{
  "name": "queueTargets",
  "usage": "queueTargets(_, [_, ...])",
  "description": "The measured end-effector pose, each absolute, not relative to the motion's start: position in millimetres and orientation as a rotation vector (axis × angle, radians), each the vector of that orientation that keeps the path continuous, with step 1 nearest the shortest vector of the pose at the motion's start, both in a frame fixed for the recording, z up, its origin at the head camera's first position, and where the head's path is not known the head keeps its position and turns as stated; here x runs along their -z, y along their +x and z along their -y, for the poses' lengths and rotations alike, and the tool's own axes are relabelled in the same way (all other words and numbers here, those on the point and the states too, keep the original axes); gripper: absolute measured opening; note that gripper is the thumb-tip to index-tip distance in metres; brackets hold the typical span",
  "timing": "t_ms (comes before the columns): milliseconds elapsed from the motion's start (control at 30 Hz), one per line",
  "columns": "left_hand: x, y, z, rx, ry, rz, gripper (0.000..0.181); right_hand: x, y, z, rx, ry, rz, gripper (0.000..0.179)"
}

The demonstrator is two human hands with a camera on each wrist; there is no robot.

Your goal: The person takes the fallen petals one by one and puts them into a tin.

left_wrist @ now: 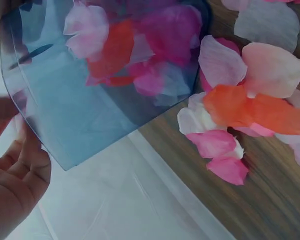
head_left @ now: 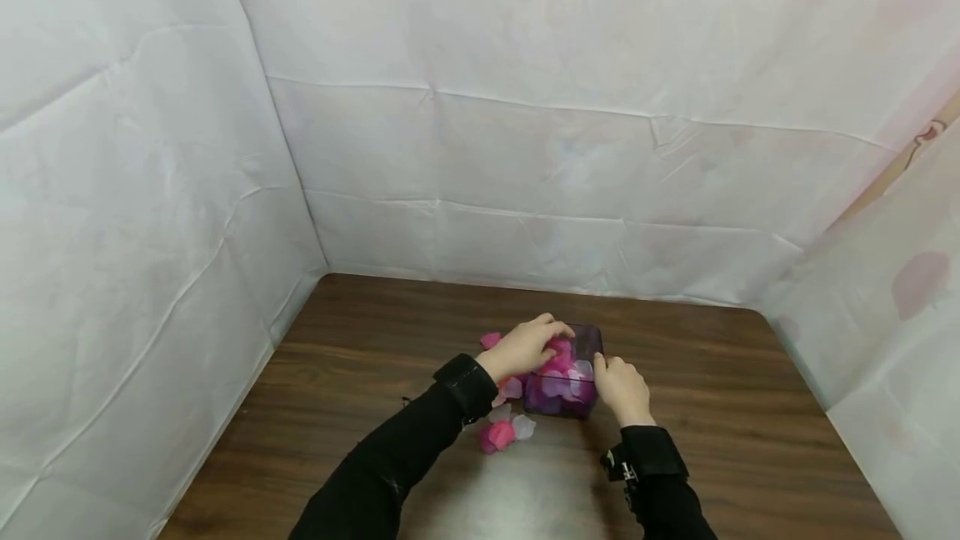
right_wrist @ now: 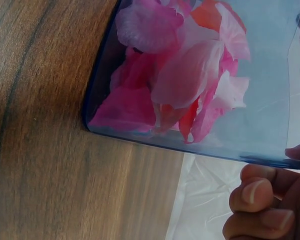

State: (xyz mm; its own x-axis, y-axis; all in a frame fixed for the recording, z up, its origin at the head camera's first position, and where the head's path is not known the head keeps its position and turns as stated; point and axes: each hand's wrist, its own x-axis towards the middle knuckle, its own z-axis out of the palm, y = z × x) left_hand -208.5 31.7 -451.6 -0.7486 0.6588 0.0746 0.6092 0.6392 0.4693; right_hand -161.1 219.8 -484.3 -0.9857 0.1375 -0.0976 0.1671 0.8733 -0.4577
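A see-through, dark-tinted plastic box (head_left: pixel 588 344) stands on the table, partly filled with pink, red, white and purple artificial petals (right_wrist: pixel 190 75). My right hand (head_left: pixel 624 390) grips its right wall at the rim, fingers outside and thumb at the edge, as the right wrist view (right_wrist: pixel 262 200) shows. My left hand (head_left: pixel 525 348) is over the left side of the box, fingers reaching across the opening, thumb apart from them. In the left wrist view, loosely bent fingers (left_wrist: pixel 25 165) are beside the rim; some fingertips are hidden behind the tinted wall.
Loose petals (left_wrist: pixel 255 110) lie on the wooden table (head_left: pixel 375 340) left of the box, partly under the left forearm. A small cluster of petals (head_left: pixel 501 436) lies nearer the front. White cloth walls (head_left: pixel 487 148) enclose the back and sides.
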Motion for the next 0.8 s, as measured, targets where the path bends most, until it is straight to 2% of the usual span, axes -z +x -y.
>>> queueTargets(133, [451,-205,-29,-0.759,1.058,-2.729,0.051,486,-161,-219,0.741,0.246,-2.975,0.054])
queueTargets(367, [453,-199,-3,-1.01,1.032,-2.805,0.045,484,-162,-222,0.748,0.239,-2.962,0.054])
queueTargets(500, [471,-193,15,-0.91,1.134,-2.937,0.049,483,-162,-225,0.742,0.227,-2.955,0.054])
queueTargets(567, [486,-185,22,-0.796,1.212,-3.005,0.046,483,-162,-226,0.736,0.223,-2.96,0.054])
queueTargets(700, [519,-166,32,-0.569,1.336,-3.011,0.021,486,-161,-227,0.731,0.22,-2.97,0.053])
queueTargets(800, [540,-155,35,-0.38,1.416,-2.937,0.012,487,-160,-227,0.734,0.226,-2.97,0.053])
